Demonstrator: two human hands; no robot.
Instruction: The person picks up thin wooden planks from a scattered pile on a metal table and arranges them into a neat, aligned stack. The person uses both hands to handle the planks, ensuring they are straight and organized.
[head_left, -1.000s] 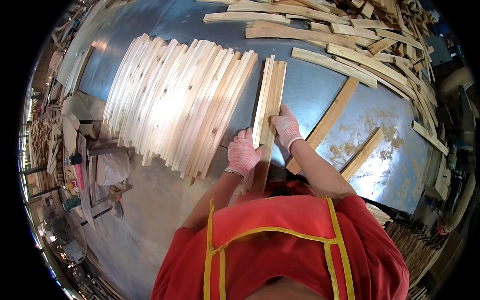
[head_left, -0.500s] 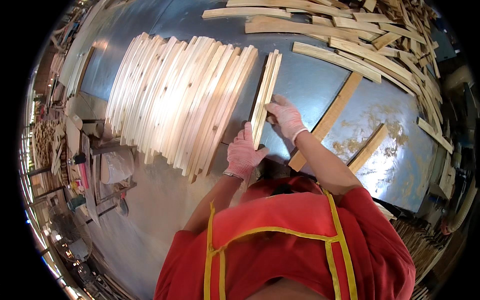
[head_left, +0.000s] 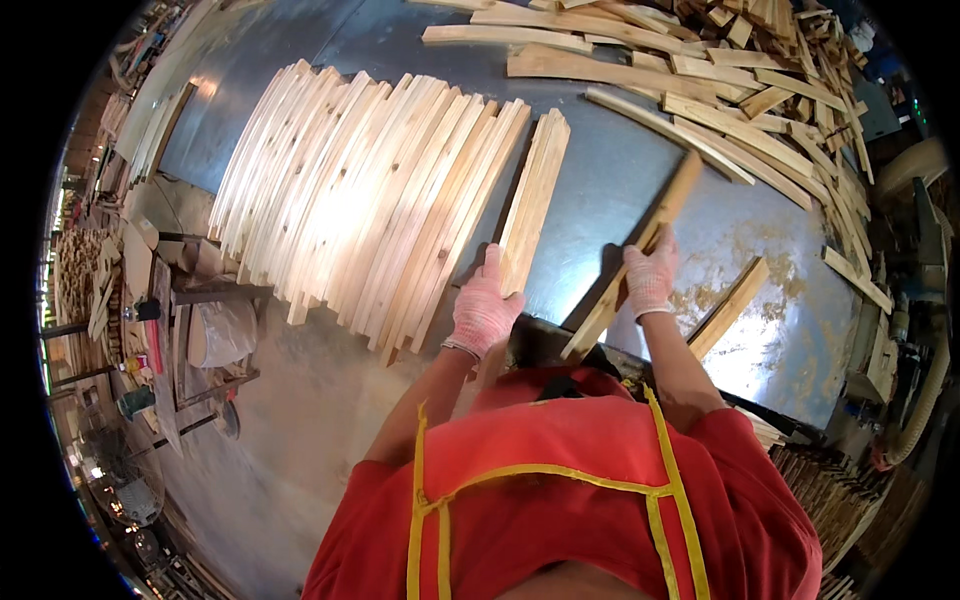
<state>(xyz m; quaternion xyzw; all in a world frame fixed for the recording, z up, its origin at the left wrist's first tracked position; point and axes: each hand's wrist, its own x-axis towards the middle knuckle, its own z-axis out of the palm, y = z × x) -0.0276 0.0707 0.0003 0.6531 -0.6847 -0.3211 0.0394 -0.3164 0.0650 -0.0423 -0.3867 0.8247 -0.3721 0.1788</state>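
**Gloved hands on a short bundle of strips and a single board**

View from above, looking down past a red apron [head_left: 550,430] with yellow trim to a metal counter [head_left: 605,180] covered in wood. The person wears pale pinkish knit gloves.

The left hand [head_left: 485,312] is at the near end of a narrow bundle of pale strips [head_left: 534,195], just left of the middle of the view. Its fingers are clamped on that end, with the thumb along the right side and the other fingers toward the left. The bundle lies on the counter, pointing away from the body.

The right hand [head_left: 650,280], a little farther right, has its fingers closed around the middle of a single board [head_left: 678,190]. This board slants from lower left to upper right and is tipped toward its edge, with a dark shadow alongside; whether its ends touch the counter cannot be told.

To the left of the bundle, across a thin gap, a broad row of pale strips [head_left: 370,200] lies side by side, their ends uneven. Right of the right hand, a shorter board [head_left: 730,305] rests on the counter near patches of sawdust [head_left: 785,275]. At the upper right, a loose pile of wood pieces [head_left: 735,125] lies crisscrossed.
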